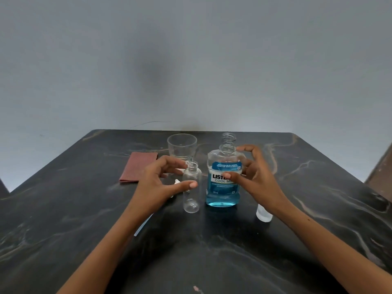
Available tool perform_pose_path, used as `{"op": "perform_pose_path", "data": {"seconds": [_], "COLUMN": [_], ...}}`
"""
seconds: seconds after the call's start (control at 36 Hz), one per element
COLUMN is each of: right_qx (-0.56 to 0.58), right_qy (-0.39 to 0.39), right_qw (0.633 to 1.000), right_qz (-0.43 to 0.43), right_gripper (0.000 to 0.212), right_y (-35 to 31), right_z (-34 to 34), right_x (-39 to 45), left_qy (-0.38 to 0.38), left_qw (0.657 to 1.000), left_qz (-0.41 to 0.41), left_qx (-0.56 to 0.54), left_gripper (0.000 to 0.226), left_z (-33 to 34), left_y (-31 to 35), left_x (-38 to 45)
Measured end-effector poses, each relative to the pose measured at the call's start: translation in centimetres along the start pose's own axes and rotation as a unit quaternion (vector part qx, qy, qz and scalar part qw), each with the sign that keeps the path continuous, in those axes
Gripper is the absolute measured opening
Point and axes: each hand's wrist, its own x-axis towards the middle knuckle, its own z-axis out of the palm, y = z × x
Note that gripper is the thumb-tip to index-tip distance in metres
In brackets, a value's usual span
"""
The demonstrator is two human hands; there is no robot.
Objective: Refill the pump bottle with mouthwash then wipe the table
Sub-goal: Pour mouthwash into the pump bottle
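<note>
A small clear pump bottle [192, 188] stands upright and uncapped on the dark marble table [318, 187]. My left hand [158, 181] curls around its left side, fingers apart, thumb tip at the bottle's wall. To its right stands a mouthwash bottle [223, 177] with blue liquid low inside and its neck open. My right hand [253, 172] is spread around the mouthwash bottle's right side, thumb across the label, not clearly clamped. A folded red cloth [139, 166] lies at the back left. The white pump head [176, 181] with its tube [144, 225] lies mostly hidden under my left hand.
A clear drinking glass [182, 146] stands behind the two bottles. A clear cap [264, 214] sits on the table under my right wrist. The table's back edge meets a grey wall. A brown surface [381, 166] shows at the far right.
</note>
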Motion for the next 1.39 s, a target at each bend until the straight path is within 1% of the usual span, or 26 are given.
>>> {"op": "perform_pose_path", "data": {"seconds": [0.08, 0.19, 0.28, 0.44, 0.58, 0.69, 0.78, 0.86, 0.94, 1.03, 1.17, 1.31, 1.39], "right_qx": [-0.016, -0.046, -0.093, -0.132, -0.179, -0.200, -0.217, -0.239, -0.263, -0.259, -0.263, -0.285, -0.310], "right_qy": [-0.016, -0.061, -0.086, -0.145, -0.181, -0.208, -0.222, -0.230, -0.228, -0.233, -0.240, -0.250, -0.258], "right_qw": [1.000, 0.997, 0.991, 0.979, 0.966, 0.956, 0.948, 0.940, 0.932, 0.932, 0.930, 0.921, 0.910], "right_qz": [-0.005, -0.019, -0.037, -0.047, -0.049, -0.059, -0.065, -0.080, -0.099, -0.101, -0.095, -0.089, -0.100], "right_gripper": [0.053, 0.054, 0.051, 0.044, 0.046, 0.045, 0.046, 0.041, 0.043, 0.043, 0.046, 0.047, 0.050], "right_y": [-0.6, -1.6, -2.6, -4.0, -4.2, -4.7, -5.0, -5.1, -5.2, -5.4, -5.6, -5.8, -6.4], "right_z": [-0.2, -0.8, -1.1, -1.5, -2.0, -1.9, -1.9, -1.9, -1.8, -1.8, -1.9, -2.2, -2.2], "right_x": [0.4, 1.0, 1.3, 2.3, 3.0, 3.3, 3.5, 3.8, 4.0, 4.3, 4.6, 5.0, 5.2], "left_qy": [-0.006, -0.011, -0.010, -0.019, -0.022, -0.011, 0.001, 0.012, 0.015, 0.015, 0.024, 0.031, 0.032], "left_qw": [1.000, 1.000, 1.000, 1.000, 1.000, 1.000, 1.000, 1.000, 1.000, 1.000, 1.000, 0.999, 0.999], "left_qz": [-0.001, -0.004, -0.007, -0.005, -0.015, -0.014, -0.011, -0.012, -0.009, 0.004, 0.014, 0.026, 0.026], "left_qx": [-0.008, -0.008, -0.009, 0.002, -0.003, -0.006, -0.001, 0.002, 0.008, 0.009, 0.007, -0.006, -0.011], "left_gripper": [0.054, 0.053, 0.051, 0.041, 0.043, 0.036, 0.034, 0.036, 0.036, 0.035, 0.025, 0.024, 0.030], "left_z": [0.3, 0.7, 0.7, -0.1, -0.4, -0.2, -0.2, -0.3, -0.3, -0.4, -0.4, -0.3, -0.2], "left_y": [0.0, -0.3, -0.3, -0.2, -0.1, 0.1, 0.3, 0.4, 0.5, 0.5, 0.5, 0.3, 0.3], "left_x": [-0.1, 0.1, 0.2, 0.1, 0.0, -0.1, 0.0, -0.1, -0.1, -0.2, -0.2, -0.2, -0.2]}}
